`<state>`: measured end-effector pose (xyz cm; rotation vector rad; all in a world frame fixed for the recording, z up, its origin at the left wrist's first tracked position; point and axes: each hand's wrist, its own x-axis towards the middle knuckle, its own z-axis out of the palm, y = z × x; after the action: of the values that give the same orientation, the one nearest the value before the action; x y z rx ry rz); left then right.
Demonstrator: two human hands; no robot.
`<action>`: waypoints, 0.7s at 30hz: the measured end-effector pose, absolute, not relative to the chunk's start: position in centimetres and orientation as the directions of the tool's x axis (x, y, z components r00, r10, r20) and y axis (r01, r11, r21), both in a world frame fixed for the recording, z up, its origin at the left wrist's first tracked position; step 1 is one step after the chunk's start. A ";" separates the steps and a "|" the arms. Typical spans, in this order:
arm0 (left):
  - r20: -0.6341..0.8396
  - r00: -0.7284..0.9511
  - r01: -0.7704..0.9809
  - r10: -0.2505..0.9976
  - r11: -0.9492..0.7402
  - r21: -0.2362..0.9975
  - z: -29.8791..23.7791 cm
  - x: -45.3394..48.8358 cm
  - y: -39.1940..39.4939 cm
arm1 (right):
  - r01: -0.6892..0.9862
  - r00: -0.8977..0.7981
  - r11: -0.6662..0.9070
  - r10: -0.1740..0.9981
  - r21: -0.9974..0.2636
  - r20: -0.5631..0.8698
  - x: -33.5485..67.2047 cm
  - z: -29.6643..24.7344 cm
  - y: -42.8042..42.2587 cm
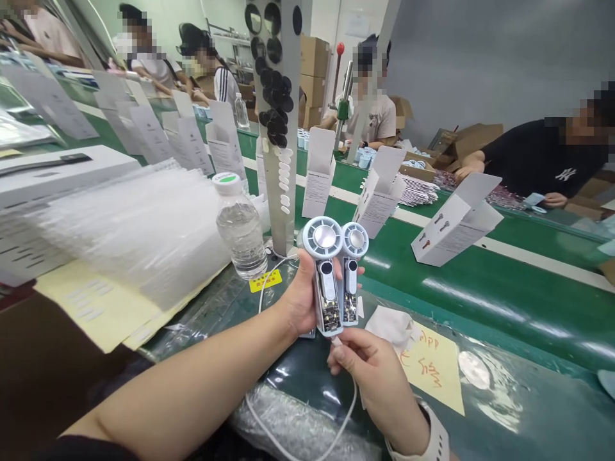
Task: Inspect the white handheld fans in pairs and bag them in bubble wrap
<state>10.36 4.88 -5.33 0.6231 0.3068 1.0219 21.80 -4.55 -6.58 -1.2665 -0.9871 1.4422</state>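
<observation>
My left hand is closed around two small white handheld fans held upright side by side, the larger fan on the left and the smaller fan on the right, their round heads up. Below them my right hand pinches the plug of a white cable at the base of the larger fan. The cable loops down toward me.
A water bottle stands left of the fans beside a stack of clear plastic trays. Open white boxes ride a green conveyor belt. A yellow note and metal stand are near. Several people work across the belt.
</observation>
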 end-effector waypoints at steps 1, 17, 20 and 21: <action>0.051 0.500 -0.700 0.865 0.369 0.611 -5.3 10.4 4.8 | -0.138 -0.014 -0.224 0.974 -0.965 -0.225 21.6 -6.5 -4.7; 0.007 0.374 -0.749 0.927 0.298 0.591 -4.9 10.7 3.5 | -0.015 -0.003 -0.056 0.998 -0.998 -0.056 20.7 -7.6 -6.2; -0.040 0.371 -0.787 0.928 0.337 0.517 -4.6 10.5 4.0 | 0.073 -0.019 0.038 0.999 -0.997 0.036 21.1 -7.1 -6.1; -0.050 0.372 -0.791 0.927 0.345 0.505 -4.5 10.5 4.1 | 0.084 -0.001 0.041 0.999 -0.996 0.042 21.1 -7.1 -6.0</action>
<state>10.48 4.12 -4.46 0.4356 0.3573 1.1461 21.15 -5.99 -7.08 -1.2400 -1.2893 1.1368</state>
